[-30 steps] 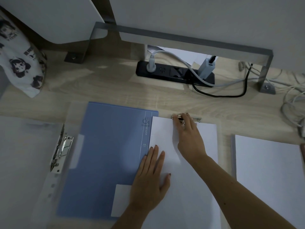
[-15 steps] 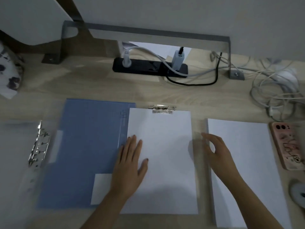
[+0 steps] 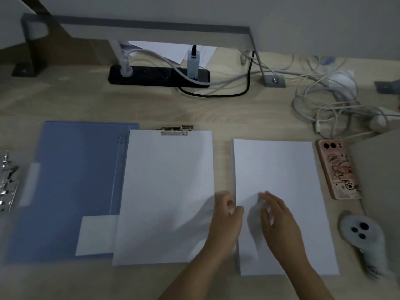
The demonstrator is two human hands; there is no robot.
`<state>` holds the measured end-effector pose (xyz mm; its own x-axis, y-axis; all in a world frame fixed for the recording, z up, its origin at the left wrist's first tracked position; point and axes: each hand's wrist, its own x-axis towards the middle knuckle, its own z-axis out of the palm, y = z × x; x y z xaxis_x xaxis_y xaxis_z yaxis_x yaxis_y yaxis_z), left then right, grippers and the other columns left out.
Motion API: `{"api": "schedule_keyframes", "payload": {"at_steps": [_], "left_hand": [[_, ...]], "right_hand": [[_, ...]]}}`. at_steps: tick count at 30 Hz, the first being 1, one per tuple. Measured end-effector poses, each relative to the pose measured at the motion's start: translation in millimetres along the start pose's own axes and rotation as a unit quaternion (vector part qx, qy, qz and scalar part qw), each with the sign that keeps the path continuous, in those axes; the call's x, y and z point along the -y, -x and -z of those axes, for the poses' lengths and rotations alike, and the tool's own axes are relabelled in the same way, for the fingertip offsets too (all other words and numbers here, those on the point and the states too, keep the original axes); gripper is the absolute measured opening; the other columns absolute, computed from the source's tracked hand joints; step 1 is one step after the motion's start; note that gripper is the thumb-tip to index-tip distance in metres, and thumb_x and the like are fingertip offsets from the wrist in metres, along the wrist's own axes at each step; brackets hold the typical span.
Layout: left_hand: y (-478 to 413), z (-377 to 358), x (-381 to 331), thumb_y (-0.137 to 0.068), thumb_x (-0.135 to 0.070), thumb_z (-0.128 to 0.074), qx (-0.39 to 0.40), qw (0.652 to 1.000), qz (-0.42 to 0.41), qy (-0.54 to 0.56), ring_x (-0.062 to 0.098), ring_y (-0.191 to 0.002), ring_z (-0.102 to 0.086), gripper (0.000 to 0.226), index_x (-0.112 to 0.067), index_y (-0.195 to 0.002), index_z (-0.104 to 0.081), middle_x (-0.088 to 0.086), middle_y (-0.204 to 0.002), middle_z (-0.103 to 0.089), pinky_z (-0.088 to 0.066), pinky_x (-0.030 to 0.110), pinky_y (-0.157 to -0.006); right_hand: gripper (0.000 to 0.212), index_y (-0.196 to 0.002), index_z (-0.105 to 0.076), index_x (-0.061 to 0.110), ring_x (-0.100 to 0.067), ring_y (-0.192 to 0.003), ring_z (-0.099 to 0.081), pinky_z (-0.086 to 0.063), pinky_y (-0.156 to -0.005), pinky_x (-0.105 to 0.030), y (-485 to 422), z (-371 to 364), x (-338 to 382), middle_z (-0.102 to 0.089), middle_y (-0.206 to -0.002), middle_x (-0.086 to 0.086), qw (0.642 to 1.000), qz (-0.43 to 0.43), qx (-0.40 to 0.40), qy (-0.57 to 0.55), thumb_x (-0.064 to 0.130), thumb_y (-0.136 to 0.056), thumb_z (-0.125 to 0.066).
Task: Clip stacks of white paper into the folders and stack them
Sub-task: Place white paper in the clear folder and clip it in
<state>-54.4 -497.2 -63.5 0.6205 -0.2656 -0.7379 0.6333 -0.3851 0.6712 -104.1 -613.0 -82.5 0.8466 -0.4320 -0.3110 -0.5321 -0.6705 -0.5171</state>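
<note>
An open blue folder [image 3: 65, 180] lies on the desk. Its metal clip [image 3: 176, 129] sits at the top edge of a white paper stack [image 3: 166, 191] on the folder's right half. A second, loose white paper stack [image 3: 281, 165] lies to the right. My left hand [image 3: 227, 219] is at that loose stack's left edge, fingers curled, thumb on top of the edge. On top of the same stack my right hand [image 3: 278, 221] rests with relaxed fingers, and the top sheet bulges up between the two hands. Both hands are blurred.
A clear folder with a metal ring clip [image 3: 7, 182] lies at the far left. A pink phone [image 3: 337, 167] and a white ghost-shaped object [image 3: 361, 234] sit right of the loose stack. Behind are a black power strip [image 3: 158, 75] and tangled cables [image 3: 335, 105].
My right hand left the clip and went to the loose stack on the right. My left hand slid off the clipped paper to that stack's left edge. The view shifted right.
</note>
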Motion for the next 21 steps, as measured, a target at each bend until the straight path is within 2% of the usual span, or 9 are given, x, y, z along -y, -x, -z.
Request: {"api": "schedule_keyframes", "payload": {"at_steps": [2,4,6,9,11,12,14,17,21], "left_hand": [[-6,-1,-5,-0.091,-0.018,-0.043,-0.032,0.999,0.014,0.021,0.008,-0.068,-0.044,0.018,-0.012,-0.108,-0.046,0.001,-0.085,-0.047,-0.033,0.015,-0.054],[-12,1,-11,-0.088,-0.013,-0.042,-0.043,0.998,0.03,0.044,0.01,-0.061,-0.041,0.005,-0.01,-0.086,-0.046,0.001,-0.074,-0.043,-0.032,0.018,-0.053],[-18,3,-16,-0.084,-0.009,-0.041,-0.035,0.998,0.038,0.048,0.014,-0.062,-0.039,0.012,-0.013,-0.073,-0.039,0.005,-0.072,-0.039,-0.031,0.021,-0.056],[-24,2,-19,-0.083,-0.013,-0.046,-0.022,0.996,0.072,0.038,0.017,-0.07,-0.046,0.015,-0.014,-0.069,-0.043,0.005,-0.079,-0.045,-0.034,0.024,-0.06],[-24,-3,-17,-0.084,-0.015,-0.048,-0.022,0.996,0.072,0.041,0.02,-0.089,-0.051,0.005,-0.017,-0.082,-0.053,0.007,-0.103,-0.048,-0.038,0.022,-0.066],[-22,-5,-16,-0.085,-0.015,-0.047,-0.027,0.997,0.06,0.048,0.017,-0.091,-0.05,0.013,-0.016,-0.096,-0.055,0.005,-0.11,-0.047,-0.039,0.02,-0.066],[-17,-8,-7,-0.09,-0.015,-0.044,-0.019,0.996,0.023,0.081,0.012,-0.09,-0.054,0.023,-0.016,-0.112,-0.052,0.001,-0.11,-0.052,-0.047,0.021,-0.073],[-9,-13,7,-0.098,-0.022,-0.04,0.017,0.992,-0.04,0.116,0.013,-0.101,-0.061,0.021,-0.026,-0.113,-0.054,-0.001,-0.109,-0.062,-0.051,0.032,-0.094],[-6,-27,21,-0.094,-0.027,-0.045,-0.004,0.988,-0.11,0.11,0.014,-0.107,-0.062,0.033,-0.024,-0.125,-0.056,0.002,-0.116,-0.065,-0.05,0.038,-0.097]], "right_hand": [[0.034,-0.125,-0.055,0.011,-0.024,-0.118,-0.054,-0.039,-0.1,-0.031,-3,3,-2,-0.056,-0.131,-0.006,1.0,0.007,0.002,-0.001,0.014,-0.092,-0.049],[0.032,-0.123,-0.056,0.01,-0.025,-0.112,-0.057,-0.041,-0.096,-0.03,-5,5,-4,-0.059,-0.126,-0.007,1.0,0.018,0.004,-0.001,0.012,-0.091,-0.05],[0.032,-0.121,-0.057,0.009,-0.025,-0.109,-0.059,-0.042,-0.094,-0.029,-6,6,-6,-0.06,-0.124,-0.008,1.0,0.025,0.008,-0.002,0.012,-0.091,-0.05],[0.032,-0.122,-0.057,0.009,-0.025,-0.111,-0.058,-0.043,-0.097,-0.033,-6,6,-6,-0.058,-0.126,-0.008,1.0,0.021,0.012,0.002,0.014,-0.091,-0.05],[0.032,-0.122,-0.057,0.009,-0.026,-0.111,-0.058,-0.045,-0.098,-0.037,-7,5,-6,-0.058,-0.126,-0.009,1.0,0.015,0.016,-0.004,0.016,-0.091,-0.051],[0.032,-0.121,-0.057,0.01,-0.026,-0.111,-0.058,-0.046,-0.098,-0.038,-7,5,-5,-0.058,-0.126,-0.009,1.0,0.013,0.018,-0.01,0.019,-0.091,-0.051],[0.034,-0.122,-0.057,0.015,-0.024,-0.112,-0.056,-0.047,-0.097,-0.037,-7,7,-4,-0.056,-0.128,-0.006,0.999,0.01,0.025,-0.019,0.027,-0.09,-0.051],[0.042,-0.121,-0.056,0.026,-0.019,-0.116,-0.052,-0.044,-0.099,-0.036,-4,12,0,-0.049,-0.134,-0.001,0.998,0.0,0.049,-0.05,0.045,-0.085,-0.047],[0.043,-0.114,-0.052,0.04,-0.016,-0.124,-0.047,-0.039,-0.105,-0.037,-1,18,6,-0.047,-0.138,0.002,0.991,-0.021,0.058,-0.122,0.055,-0.074,-0.044]]}}
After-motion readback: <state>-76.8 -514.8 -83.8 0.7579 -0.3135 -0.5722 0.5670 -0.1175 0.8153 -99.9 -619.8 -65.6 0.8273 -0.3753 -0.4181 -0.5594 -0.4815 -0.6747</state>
